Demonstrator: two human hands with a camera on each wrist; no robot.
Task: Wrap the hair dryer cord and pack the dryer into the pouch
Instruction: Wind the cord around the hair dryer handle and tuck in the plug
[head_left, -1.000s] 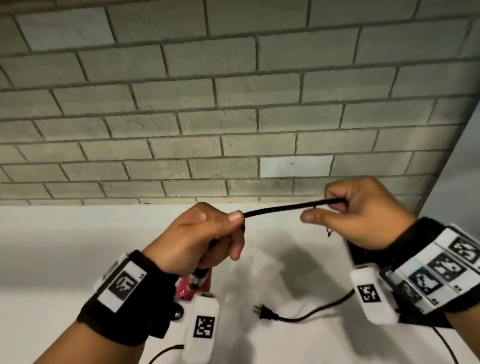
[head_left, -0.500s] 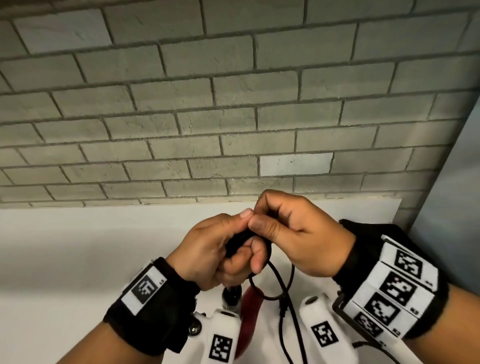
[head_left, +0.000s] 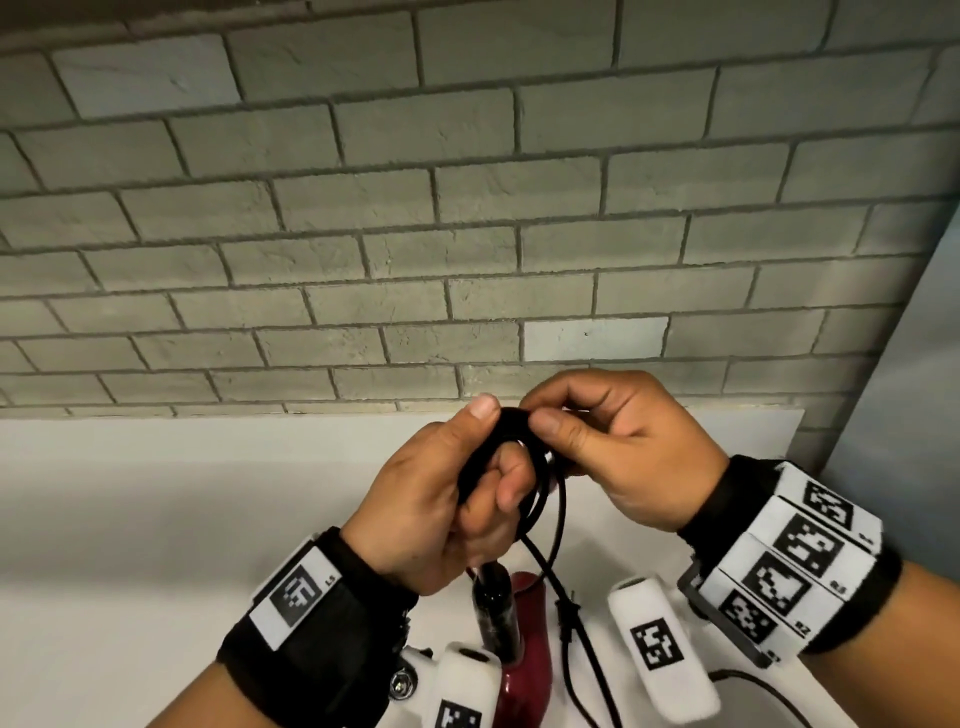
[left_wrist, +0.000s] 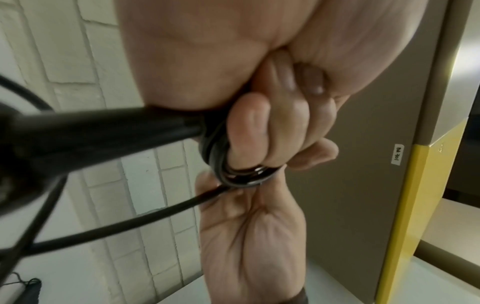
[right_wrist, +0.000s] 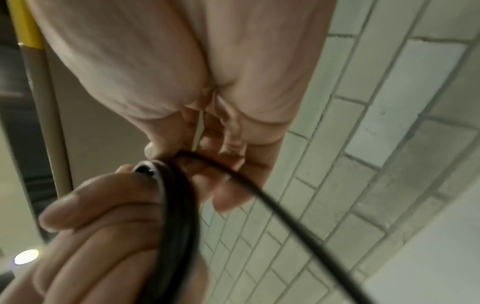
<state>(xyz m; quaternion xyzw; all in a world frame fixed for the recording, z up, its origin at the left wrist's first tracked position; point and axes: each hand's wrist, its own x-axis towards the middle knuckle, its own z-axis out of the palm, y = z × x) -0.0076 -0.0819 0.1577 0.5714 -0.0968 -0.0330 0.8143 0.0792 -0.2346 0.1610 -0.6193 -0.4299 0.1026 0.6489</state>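
Note:
Both hands are raised above a white table (head_left: 156, 519), working the black cord (head_left: 545, 488) of a red hair dryer (head_left: 524, 670) that hangs below them. My left hand (head_left: 447, 499) grips a small bundle of cord loops (left_wrist: 233, 172), with its thumb on top and the loops round its fingers. My right hand (head_left: 608, 441) pinches the cord at the top of the loops, touching the left thumb. The free cord (right_wrist: 285, 216) trails down from that pinch past the dryer. No pouch is in view.
A grey brick wall (head_left: 467, 208) stands just behind the table. A grey panel (head_left: 909, 415) rises at the right, with a yellow-edged post (left_wrist: 415, 185) beside it in the left wrist view. A thin black cable (head_left: 769, 691) lies on the table at the lower right.
A second ago the hands were apart with the cord stretched straight between them. The right hand came over to the left, laying another loop on the bundle, and both hands now sit slightly further right.

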